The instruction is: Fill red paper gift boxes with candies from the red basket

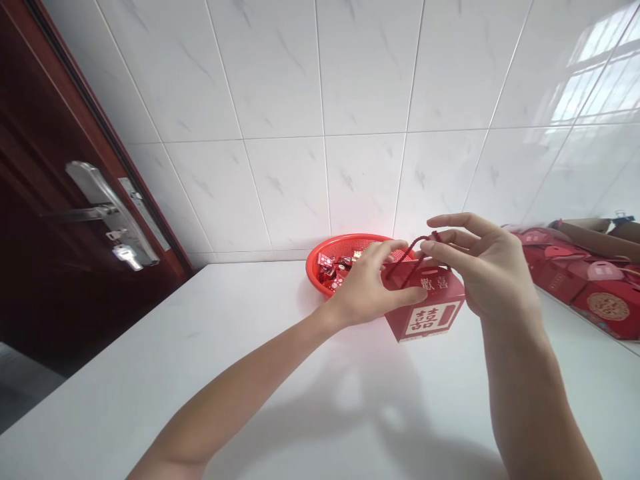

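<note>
A red gift box (431, 313) with a white label and printed characters is held up over the white table, slightly tilted. My left hand (373, 283) grips its left side, the thumb across the front and the fingers behind, partly hidden. A dark red cord handle (411, 252) loops up from the top of the box. My right hand (480, 263) pinches the cord between thumb and fingers, with the index finger stretched out above. Just behind my left hand stands a red plastic basket (314, 267) holding wrapped candies (327, 267).
Several red gift boxes (597, 293) are lined up at the right, beside a brown object (600, 241). White wall tiles (280, 187) rise behind the white table (240, 313). At left is a dark red door (45, 133) with a metal handle (95, 213) and keys (127, 255).
</note>
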The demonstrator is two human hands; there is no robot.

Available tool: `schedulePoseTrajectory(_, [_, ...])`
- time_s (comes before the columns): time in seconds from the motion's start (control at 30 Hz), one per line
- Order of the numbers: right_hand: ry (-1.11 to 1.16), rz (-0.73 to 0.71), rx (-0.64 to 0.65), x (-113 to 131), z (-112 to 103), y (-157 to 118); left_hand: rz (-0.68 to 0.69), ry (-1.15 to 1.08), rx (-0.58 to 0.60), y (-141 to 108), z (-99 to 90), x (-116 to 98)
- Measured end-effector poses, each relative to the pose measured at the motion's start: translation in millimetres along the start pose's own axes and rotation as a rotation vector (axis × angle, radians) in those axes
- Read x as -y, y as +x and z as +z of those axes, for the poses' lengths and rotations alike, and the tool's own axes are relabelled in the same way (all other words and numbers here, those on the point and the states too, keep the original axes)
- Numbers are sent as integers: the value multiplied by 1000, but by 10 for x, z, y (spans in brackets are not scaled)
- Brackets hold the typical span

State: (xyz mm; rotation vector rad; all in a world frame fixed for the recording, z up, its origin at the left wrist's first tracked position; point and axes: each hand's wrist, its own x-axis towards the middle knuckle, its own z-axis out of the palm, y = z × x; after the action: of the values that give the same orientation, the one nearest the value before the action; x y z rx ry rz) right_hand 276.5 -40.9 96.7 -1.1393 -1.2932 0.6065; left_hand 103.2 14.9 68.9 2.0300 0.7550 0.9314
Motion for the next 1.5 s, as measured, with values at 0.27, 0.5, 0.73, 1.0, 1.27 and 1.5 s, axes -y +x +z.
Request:
schedulePoseTrajectory(0.27, [42, 63, 102, -28, -83, 73, 7, -1, 78, 51, 67, 88])
schedulePoseTrajectory(0.5, [-215, 43, 274, 27, -243, 51, 23, 60, 99, 17, 206, 139])
schedulePoseTrajectory(0.73, [-563, -126, 131, -17, -429, 13, 21, 6, 208, 24, 416, 125])
schedulePoseTrajectory(1.0, [-855, 54, 35, -71, -551, 102, -23, -65, 218, 12, 505, 257])
schedulePoseTrajectory(1.27, [-836, 258, -57, -276, -803, 333, -127, -111, 193, -426, 283, 626])
schedulePoseTrajectory(1.5, [-783, 304, -223, -652, -1054, 499, -387, -80, 397, -1042, -120, 1004])
